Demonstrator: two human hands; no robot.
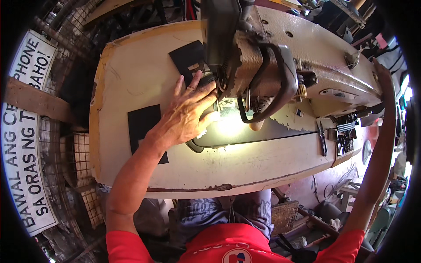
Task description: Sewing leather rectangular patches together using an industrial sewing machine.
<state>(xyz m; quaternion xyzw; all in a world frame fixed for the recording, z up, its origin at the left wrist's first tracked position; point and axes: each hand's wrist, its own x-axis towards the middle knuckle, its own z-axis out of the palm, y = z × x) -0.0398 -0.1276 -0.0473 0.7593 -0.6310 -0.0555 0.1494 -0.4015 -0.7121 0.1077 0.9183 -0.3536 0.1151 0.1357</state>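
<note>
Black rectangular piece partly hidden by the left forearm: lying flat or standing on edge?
Flat: the black rectangular piece shows its broad face against the pale tabletop; the left forearm hides part.

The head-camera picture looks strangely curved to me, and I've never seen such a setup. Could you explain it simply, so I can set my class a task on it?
There is no robot here: one person works with bare hands. The single picture comes from a wide fisheye camera on their head, looking down, which bends straight edges. The big worn machine is a sewing machine on a pale table. The left hand reaches in beside its lit needle area, fingers spread, by an upper black piece; I cannot tell whether it grips anything. Another black piece lies by the left wrist, and a slim dark tool lies at right. The right hand is stretched to the machine's far right end; its grip is unclear.
</note>
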